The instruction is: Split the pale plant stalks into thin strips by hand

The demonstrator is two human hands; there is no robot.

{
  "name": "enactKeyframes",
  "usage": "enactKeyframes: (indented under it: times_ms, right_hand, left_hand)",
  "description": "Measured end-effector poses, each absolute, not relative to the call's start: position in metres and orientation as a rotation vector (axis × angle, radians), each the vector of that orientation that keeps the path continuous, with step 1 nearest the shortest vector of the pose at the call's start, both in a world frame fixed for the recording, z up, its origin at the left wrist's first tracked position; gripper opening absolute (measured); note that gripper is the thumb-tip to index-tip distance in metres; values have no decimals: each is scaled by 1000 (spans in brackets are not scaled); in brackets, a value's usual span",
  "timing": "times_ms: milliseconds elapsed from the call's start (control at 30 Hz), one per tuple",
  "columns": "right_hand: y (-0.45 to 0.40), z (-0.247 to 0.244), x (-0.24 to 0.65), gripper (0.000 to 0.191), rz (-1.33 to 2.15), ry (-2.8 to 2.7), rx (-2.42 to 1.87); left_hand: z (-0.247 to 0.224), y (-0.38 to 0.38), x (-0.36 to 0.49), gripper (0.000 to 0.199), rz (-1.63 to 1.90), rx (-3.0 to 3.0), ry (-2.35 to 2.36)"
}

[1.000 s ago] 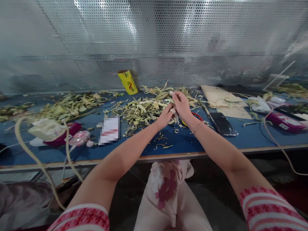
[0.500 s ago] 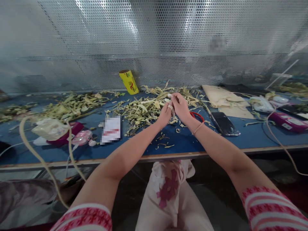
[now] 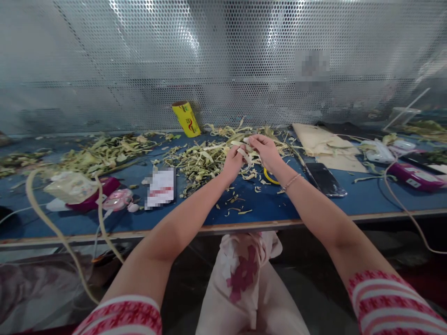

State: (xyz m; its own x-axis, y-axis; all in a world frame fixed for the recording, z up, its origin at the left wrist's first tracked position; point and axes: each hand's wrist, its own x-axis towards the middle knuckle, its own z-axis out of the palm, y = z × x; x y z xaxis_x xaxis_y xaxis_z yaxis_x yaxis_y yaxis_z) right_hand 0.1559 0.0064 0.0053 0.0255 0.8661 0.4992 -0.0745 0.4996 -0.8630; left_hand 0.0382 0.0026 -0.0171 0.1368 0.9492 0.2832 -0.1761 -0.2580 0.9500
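Over the pile of pale green plant scraps [image 3: 204,160], my left hand [image 3: 233,163] is closed on a pale strip [image 3: 247,156] that hangs over its fingers. My right hand [image 3: 264,148] is just to the right, its thumb and forefinger pinched near a small white piece [image 3: 247,140]. What the piece is, and whether it joins the strip, is too small to tell. A yellow ring-shaped band [image 3: 270,177] lies partly hidden under my right wrist.
A yellow tube [image 3: 186,119] leans at the perforated metal wall [image 3: 226,60]. A phone [image 3: 325,179] and brown paper [image 3: 326,144] lie on the right. At left are a white card [image 3: 160,187], a pink case [image 3: 118,199] and another scrap pile [image 3: 104,151]. The table's front edge [image 3: 258,224] is nearest.
My hands have drawn slightly apart, the left moving a little left and the right a little right. More of the pale strip shows. A yellow band shows where a red one was seen.
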Motion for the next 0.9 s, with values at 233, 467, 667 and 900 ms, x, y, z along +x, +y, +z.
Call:
enactKeyframes:
  times_ms: [233, 467, 667, 900]
  right_hand:
    - [11, 3, 167, 31, 867, -1425, -785]
    - [12, 3, 173, 22, 790, -1618, -780]
    - [8, 7, 174, 15, 678, -1694, -813]
    - [9, 8, 174, 6, 487, -1786, -841]
  left_hand:
    - [-18, 5, 35, 26, 1444, 1489, 863]
    - [-15, 6, 33, 15, 1460, 1443, 840]
    - [-12, 6, 31, 11, 1489, 1543, 912]
    - [-10, 6, 27, 5, 1531, 1594, 1003]
